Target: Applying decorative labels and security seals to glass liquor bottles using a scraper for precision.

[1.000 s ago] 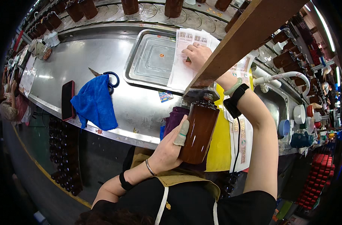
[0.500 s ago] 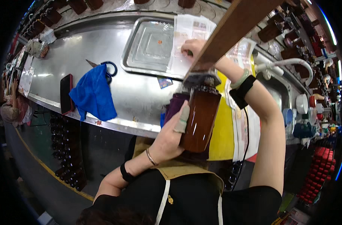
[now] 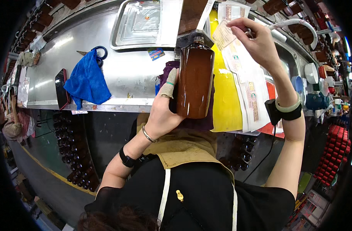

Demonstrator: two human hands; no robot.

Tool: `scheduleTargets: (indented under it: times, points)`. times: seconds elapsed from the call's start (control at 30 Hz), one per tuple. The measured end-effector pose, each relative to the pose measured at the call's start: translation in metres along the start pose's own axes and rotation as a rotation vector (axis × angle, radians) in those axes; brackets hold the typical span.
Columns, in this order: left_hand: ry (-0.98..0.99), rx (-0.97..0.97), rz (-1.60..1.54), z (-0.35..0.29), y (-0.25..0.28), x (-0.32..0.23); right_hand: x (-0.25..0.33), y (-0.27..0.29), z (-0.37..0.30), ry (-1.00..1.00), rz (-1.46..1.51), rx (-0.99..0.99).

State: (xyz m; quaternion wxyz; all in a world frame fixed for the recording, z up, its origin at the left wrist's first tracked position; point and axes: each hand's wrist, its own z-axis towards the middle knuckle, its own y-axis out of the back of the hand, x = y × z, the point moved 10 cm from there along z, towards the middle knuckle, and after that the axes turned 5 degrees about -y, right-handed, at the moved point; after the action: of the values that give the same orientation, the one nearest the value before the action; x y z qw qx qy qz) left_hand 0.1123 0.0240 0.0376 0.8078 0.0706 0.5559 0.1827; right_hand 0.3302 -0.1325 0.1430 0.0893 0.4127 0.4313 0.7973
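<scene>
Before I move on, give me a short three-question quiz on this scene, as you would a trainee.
1. Which hand holds the brown bottle?
2. True or false: the blue cloth lies between the phone and the bottle.
3. What colour is the large sheet to the right of the bottle? A) green B) yellow C) pink

Key: 1. The left hand. 2. True. 3. B.
</scene>
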Motion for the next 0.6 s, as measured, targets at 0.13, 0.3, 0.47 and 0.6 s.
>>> scheduleTargets:
  times: [0.13,0.3,0.47,0.6]
  points:
    - [-0.038,0.005,0.014,0.0,-0.002,-0.007,-0.063,0.047,-0.035,-0.193,-0.032,-0.039]
    - [-0.052,0.024,0.09,-0.001,-0.002,-0.007,-0.144,0.152,-0.079,-0.49,-0.202,-0.302]
    - [-0.004,0.059,0.104,-0.002,-0.005,-0.005,-0.131,0.168,-0.106,-0.229,-0.644,-0.478]
    - [-0.017,0.027,0.13,-0.004,-0.002,-0.003,-0.208,0.088,-0.12,-0.455,-0.629,-0.134]
